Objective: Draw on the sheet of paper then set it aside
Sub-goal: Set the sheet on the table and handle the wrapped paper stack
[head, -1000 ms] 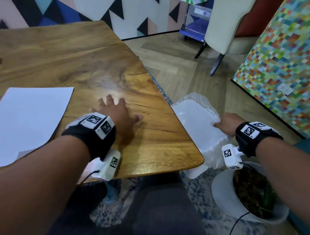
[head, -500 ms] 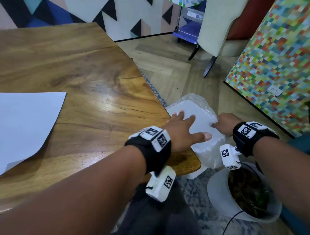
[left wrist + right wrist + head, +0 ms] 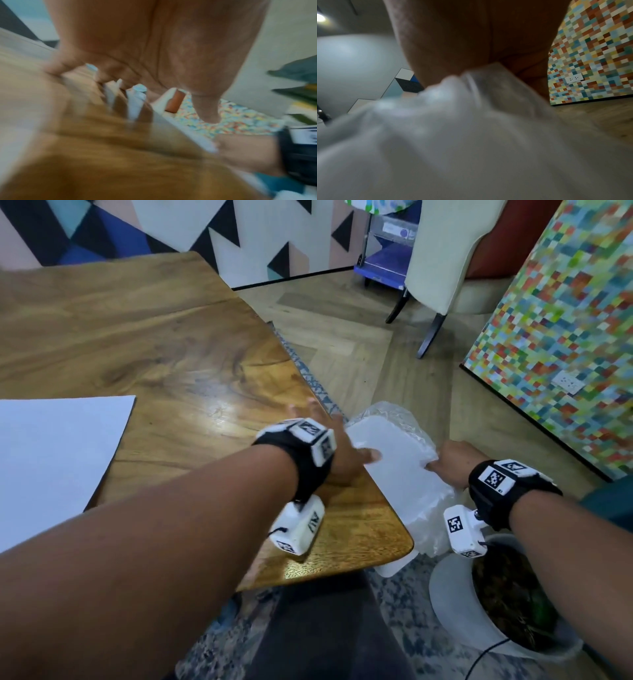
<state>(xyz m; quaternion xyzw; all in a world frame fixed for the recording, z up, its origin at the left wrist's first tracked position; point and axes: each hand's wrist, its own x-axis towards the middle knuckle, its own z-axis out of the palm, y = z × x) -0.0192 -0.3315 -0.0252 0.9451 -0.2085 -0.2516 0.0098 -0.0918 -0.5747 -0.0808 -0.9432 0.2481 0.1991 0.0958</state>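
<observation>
A blank white sheet of paper [image 3: 51, 460] lies on the wooden table [image 3: 178, 344] at the left. Off the table's right edge a plastic-wrapped pack of white paper [image 3: 394, 463] is held in the air. My right hand [image 3: 450, 460] grips its right edge, and the wrap [image 3: 453, 135] fills the right wrist view under the palm [image 3: 471, 40]. My left hand [image 3: 344, 446] lies spread at the table's edge, its thumb touching the pack's left side. The left wrist view is blurred: palm [image 3: 154, 47] over the table [image 3: 102, 155]. No pen is in sight.
A white plant pot [image 3: 448, 587] with dark soil stands on the floor under my right wrist. A cream chair [image 3: 445, 251] and a blue cart [image 3: 387, 254] stand beyond, and a multicoloured mosaic panel [image 3: 565, 337] at the right. A patterned rug [image 3: 397, 604] lies below the table.
My left hand swept right from the tabletop onto the pack, then slid back a little to the table's edge. The right hand kept its grip on the pack.
</observation>
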